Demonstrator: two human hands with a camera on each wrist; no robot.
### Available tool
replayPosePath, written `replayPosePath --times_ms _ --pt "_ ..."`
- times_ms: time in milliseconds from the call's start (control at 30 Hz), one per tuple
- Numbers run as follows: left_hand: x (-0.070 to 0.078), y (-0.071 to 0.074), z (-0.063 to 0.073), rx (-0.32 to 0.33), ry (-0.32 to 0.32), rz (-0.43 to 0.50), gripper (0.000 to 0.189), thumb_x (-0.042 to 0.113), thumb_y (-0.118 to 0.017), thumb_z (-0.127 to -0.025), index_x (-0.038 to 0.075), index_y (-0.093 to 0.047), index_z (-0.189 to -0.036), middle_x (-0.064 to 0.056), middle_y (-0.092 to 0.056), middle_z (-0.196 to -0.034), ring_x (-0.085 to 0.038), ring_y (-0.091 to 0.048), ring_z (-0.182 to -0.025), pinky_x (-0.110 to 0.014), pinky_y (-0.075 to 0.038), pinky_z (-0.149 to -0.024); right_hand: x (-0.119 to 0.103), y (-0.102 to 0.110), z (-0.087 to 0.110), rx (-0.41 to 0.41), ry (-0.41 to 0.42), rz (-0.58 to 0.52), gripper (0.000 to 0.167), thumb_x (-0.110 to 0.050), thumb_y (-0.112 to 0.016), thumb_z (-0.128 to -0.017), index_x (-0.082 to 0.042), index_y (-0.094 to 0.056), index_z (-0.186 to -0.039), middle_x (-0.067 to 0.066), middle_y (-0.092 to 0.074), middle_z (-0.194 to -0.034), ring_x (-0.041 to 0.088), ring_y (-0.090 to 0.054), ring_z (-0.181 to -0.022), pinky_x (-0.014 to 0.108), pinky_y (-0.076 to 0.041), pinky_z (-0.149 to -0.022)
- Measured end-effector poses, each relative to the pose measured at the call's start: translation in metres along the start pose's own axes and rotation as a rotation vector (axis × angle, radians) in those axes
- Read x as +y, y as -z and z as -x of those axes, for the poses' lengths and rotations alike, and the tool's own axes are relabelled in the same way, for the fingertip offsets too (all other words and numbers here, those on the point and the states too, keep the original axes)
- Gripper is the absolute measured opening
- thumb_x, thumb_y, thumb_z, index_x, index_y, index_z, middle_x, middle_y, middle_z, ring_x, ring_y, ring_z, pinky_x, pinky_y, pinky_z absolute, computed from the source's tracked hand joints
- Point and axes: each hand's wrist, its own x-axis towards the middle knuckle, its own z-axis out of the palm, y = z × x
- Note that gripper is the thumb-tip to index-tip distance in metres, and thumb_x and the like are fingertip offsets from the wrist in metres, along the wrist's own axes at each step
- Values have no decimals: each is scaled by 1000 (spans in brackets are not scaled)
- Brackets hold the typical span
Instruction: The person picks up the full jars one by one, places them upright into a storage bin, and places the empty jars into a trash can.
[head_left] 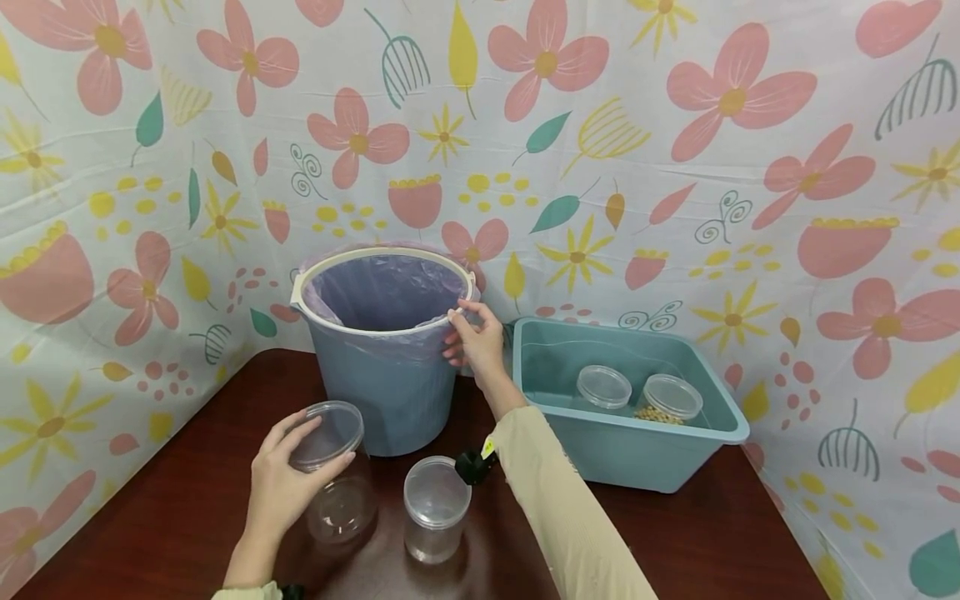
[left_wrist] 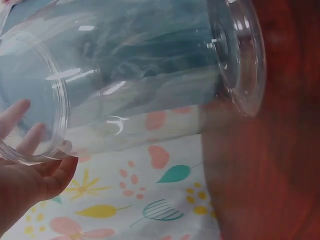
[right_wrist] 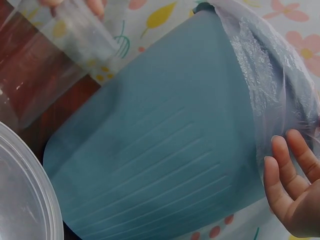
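With left grip (head_left: pixel 279 479), holds a tall clear plastic jar (head_left: pixel 341 500) by its top, beside a shorter clear plastic jar (head_left: pixel 435 533) and in front of a round blue plastic bin (head_left: pixel 382 375); with right grip (head_left: pixel 478 343), pinches the bin's white rim (head_left: pixel 360 331).

Layout of a dark red-brown wooden table (head_left: pixel 217 475), viewed from the near side. Far, left of centre: a round blue plastic bin (head_left: pixel 386 383), with a thin translucent plastic bag (head_left: pixel 401 283) inside. To its right: a teal rectangular plastic tub (head_left: pixel 622 448), containing two clear round plastic containers (head_left: pixel 671 396) side by side. Near, before the bin: a tall clear cylindrical plastic jar (head_left: pixel 341 504) at left, a short clear cylindrical plastic jar (head_left: pixel 437 508) at right. Behind all: a white flower-printed cloth (head_left: pixel 480 125).
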Motion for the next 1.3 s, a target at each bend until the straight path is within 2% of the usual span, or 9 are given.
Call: replayPosePath --times_ms 333,567,833,1067,1200,1300 --pt "25 20 -26 37 -43 44 55 8 -86 -52 -1 -66 -102 -13 -55 -114 -29 -51 -101 -5 -31 -76 1 2 -1 -7 9 0 28 -20 -62 -84 -14 -58 -111 5 -55 -53 16 -53 -39 28 -43 -37" --pt "41 35 -46 63 -142 56 56 6 -86 -49 -3 -66 -101 -14 -56 -113 -30 -51 -101 -6 -33 -79 0 2 -1 1 10 -7 27 -19 -62 -84 -14 -58 -111 6 -55 -53 16 -52 -38 27 -42 -37" --pt "64 52 -67 90 -227 104 57 0 -85 -49 -2 -66 -102 -14 -56 -113 -29 -50 -103 -9 -35 -80 -1 0 1 -3 16 -20 28 -18 -62 -84 -12 -57 -111 5 -54 -52 16 -52 -38 27 -42 -36" --pt "84 59 -92 95 -312 143 57 -2 -84 -47 -2 -67 -101 -14 -58 -111 -31 -51 -101 -12 -35 -82 0 -1 0 2 11 -22 27 -17 -61 -85 -12 -57 -111 6 -55 -52 15 -52 -38 27 -41 -36" --pt "94 61 -106 120 -367 175 54 -1 -83 -46 -3 -67 -98 -16 -59 -108 -33 -53 -100 -15 -36 -84 -2 -1 1 2 9 -17 28 -17 -61 -85 -11 -57 -111 6 -54 -52 16 -52 -38 27 -41 -37" --pt "100 63 -116 133 -390 197 52 2 -83 -48 -4 -68 -98 -15 -59 -108 -29 -53 -102 -18 -37 -86 -2 -1 0 -1 7 -22 29 -18 -61 -85 -11 -56 -113 5 -55 -53 15 -52 -38 27 -41 -37"
